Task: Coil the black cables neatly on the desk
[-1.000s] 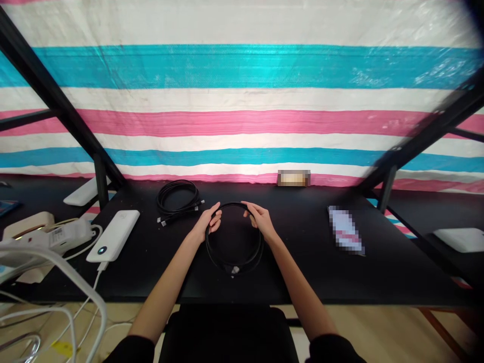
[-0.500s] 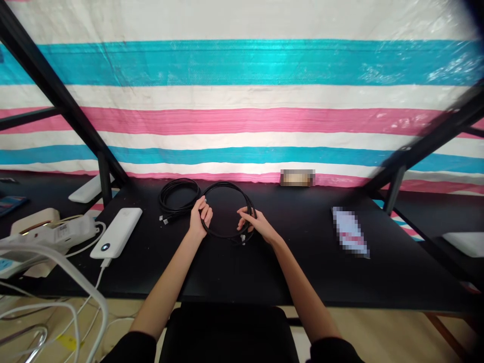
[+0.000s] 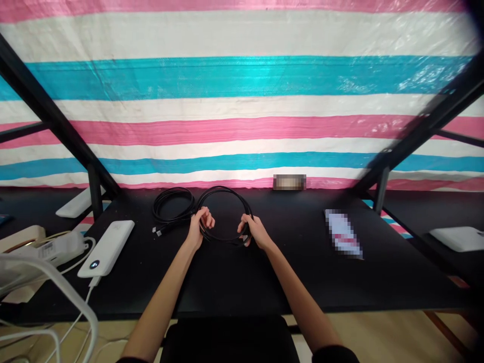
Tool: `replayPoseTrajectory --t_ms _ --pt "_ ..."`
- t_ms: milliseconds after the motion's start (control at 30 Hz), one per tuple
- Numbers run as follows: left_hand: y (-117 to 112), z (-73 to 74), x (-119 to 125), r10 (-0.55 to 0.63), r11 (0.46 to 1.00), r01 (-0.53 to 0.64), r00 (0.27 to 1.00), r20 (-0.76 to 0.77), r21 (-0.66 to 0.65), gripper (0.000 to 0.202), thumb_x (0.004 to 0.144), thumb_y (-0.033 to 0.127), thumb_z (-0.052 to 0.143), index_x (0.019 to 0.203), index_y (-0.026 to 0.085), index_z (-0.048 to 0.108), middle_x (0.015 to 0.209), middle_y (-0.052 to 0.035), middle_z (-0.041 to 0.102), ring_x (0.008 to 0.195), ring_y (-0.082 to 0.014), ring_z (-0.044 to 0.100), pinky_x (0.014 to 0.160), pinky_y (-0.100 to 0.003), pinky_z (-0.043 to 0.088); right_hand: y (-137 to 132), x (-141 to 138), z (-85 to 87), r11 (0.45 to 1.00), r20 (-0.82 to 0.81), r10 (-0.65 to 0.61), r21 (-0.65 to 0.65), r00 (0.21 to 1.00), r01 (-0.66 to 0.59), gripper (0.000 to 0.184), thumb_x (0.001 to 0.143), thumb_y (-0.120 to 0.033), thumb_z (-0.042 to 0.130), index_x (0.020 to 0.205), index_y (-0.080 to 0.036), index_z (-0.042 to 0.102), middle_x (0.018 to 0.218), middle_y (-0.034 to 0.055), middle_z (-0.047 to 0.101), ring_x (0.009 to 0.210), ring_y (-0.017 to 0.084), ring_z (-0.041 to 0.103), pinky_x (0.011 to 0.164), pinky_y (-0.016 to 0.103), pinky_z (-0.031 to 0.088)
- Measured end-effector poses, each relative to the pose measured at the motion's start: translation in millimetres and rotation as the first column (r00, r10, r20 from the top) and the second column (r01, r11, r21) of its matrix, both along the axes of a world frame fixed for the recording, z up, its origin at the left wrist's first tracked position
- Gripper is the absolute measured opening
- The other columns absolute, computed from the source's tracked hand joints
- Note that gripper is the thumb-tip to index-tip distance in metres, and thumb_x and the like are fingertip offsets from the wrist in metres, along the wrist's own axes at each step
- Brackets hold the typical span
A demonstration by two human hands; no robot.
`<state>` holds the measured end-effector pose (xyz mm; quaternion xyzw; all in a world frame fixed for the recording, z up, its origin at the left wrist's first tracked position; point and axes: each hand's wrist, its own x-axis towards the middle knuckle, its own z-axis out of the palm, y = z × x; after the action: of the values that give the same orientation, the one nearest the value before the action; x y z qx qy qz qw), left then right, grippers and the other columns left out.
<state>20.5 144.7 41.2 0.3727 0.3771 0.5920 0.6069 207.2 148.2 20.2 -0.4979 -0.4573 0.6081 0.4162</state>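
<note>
Between my two hands a black cable [image 3: 223,188] is coiled into a wide loop, close over the black table. My left hand [image 3: 197,227] grips the loop's left side, its fingers curled round the strands. On the opposite side my right hand [image 3: 254,230] is closed on the coil, thumb on top. A second coiled black cable [image 3: 161,197] lies on the table just left of my left hand, its connector ends [image 3: 157,231] pointing toward me. The connectors of the held cable are mostly hidden by my right hand.
On the left a white power bank [image 3: 109,247] has a white cord plugged in, beside a white power strip [image 3: 56,250] and thick white cables [image 3: 64,287]. At right lies a blurred packet [image 3: 343,233]. A blurred box [image 3: 289,182] stands at the back by the striped sheet [image 3: 242,108].
The view has tilted up and shifted slightly right. My right hand has closed further round the coil, now covering its connector ends. My left hand has shifted its hold a little down the loop.
</note>
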Motion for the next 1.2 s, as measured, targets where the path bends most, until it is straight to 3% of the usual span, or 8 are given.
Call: replayPoseTrajectory --t_ms 133,233,367,500,667,967,1200 --pt "-2 -10.6 12 -0.047 0.997 0.059 0.966 -0.254 0.042 0.025 0.073 0.04 0.055 0.063 0.017 0.049 0.052 0.001 0.054 0.051 -0.0107 0.051 0.051 -0.022 0.039 3 2 -0.8 0.993 -0.025 -0.12 0.02 0.992 0.12 0.03 0.077 -0.047 0.048 0.071 -0.018 0.047 0.054 0.0002 0.06 0.038 0.014 0.059 0.023 0.017 0.039" --pt "-4 -21.4 22 -0.151 0.988 0.148 0.909 -0.389 -0.038 0.03 0.071 0.045 0.058 0.066 0.017 0.05 0.051 0.0021 0.054 0.046 -0.0108 0.053 0.041 -0.019 0.034 4 2 -0.2 0.977 -0.027 -0.207 0.049 0.978 0.208 0.033 0.078 -0.049 0.047 0.067 -0.017 0.048 0.053 0.0014 0.059 0.039 0.014 0.059 0.025 0.018 0.042" --pt "-5 -29.5 29 -0.288 0.957 0.25 0.876 -0.386 -0.148 0.037 0.071 0.054 0.055 0.073 0.018 0.047 0.043 0.006 0.049 0.029 -0.0104 0.048 0.029 -0.017 0.023 5 3 -0.5 0.959 -0.037 -0.257 0.118 0.966 0.259 0.036 0.077 -0.052 0.048 0.067 -0.018 0.049 0.052 0.0003 0.057 0.038 0.015 0.057 0.024 0.021 0.042" --pt "-6 -25.8 25 -0.328 0.942 0.276 0.879 -0.346 -0.193 0.038 0.073 0.054 0.056 0.082 0.019 0.045 0.044 0.0082 0.047 0.026 -0.0105 0.047 0.026 -0.016 0.02 5 2 -2.1 0.958 -0.062 -0.244 0.141 0.968 0.251 0.041 0.077 -0.057 0.05 0.065 -0.017 0.049 0.051 -0.0001 0.055 0.039 0.015 0.058 0.026 0.022 0.045" --pt "-8 -20.0 23 -0.28 0.953 0.221 0.905 -0.321 -0.208 0.04 0.07 0.049 0.061 0.091 0.019 0.046 0.052 0.008 0.05 0.029 -0.009 0.05 0.027 -0.015 0.023 4 1 -1.3 0.961 -0.05 -0.225 0.155 0.973 0.231 0.044 0.075 -0.059 0.053 0.062 -0.017 0.05 0.051 0.0018 0.057 0.041 0.016 0.06 0.03 0.024 0.05" --pt "-3 -31.9 22 -0.171 0.985 0.149 0.893 -0.417 -0.084 0.031 0.073 0.037 0.056 0.094 0.019 0.043 0.042 0.0097 0.049 0.026 -0.0102 0.048 0.027 -0.014 0.025 3 5 -0.2 0.947 0.098 -0.205 0.272 0.974 0.172 0.043 0.077 -0.056 0.053 0.064 -0.015 0.057 0.059 0.0052 0.063 0.052 0.017 0.064 0.037 0.023 0.052" --pt "-4 -28.0 20 0.021 0.999 -0.035 0.898 -0.439 -0.023 0.027 0.071 0.027 0.055 0.093 0.02 0.043 0.041 0.0118 0.044 0.026 -0.0096 0.046 0.026 -0.014 0.025 2 4 -4.1 0.92 0.232 -0.253 0.358 0.939 0.159 0.041 0.078 -0.052 0.053 0.068 -0.015 0.066 0.066 0.0069 0.067 0.056 0.016 0.064 0.043 0.024 0.054"
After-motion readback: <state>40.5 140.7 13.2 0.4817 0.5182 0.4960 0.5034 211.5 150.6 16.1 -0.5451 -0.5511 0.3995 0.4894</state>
